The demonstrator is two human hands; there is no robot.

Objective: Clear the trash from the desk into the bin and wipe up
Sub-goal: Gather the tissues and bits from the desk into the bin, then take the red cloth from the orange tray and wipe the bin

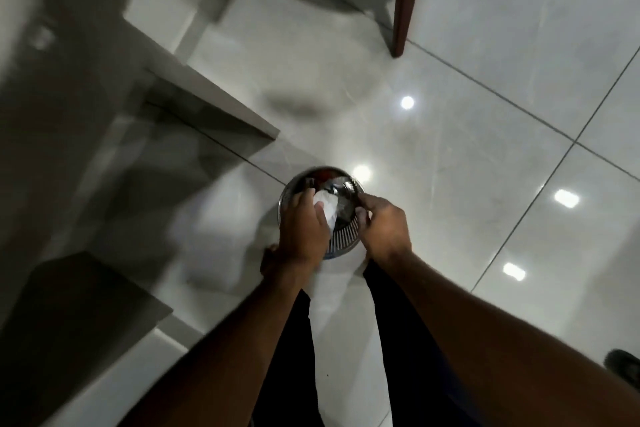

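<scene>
A round metal bin (341,239) with a slatted wall stands on the floor below me, seen from above. Both my hands hover over its mouth. My left hand (302,226) holds a crumpled white tissue (328,205) over the opening. My right hand (382,222) has its fingers curled at the bin's right rim, pinching something dark and shiny that I cannot make out. Dark scraps lie inside the bin (313,181). The view is blurred by motion.
Glossy pale floor tiles (450,156) spread to the right. A grey desk edge (221,104) and lower shelves stand at the left. Two dark wooden chair legs (403,10) rise at the top. My feet and dark trousers (287,340) are beside the bin.
</scene>
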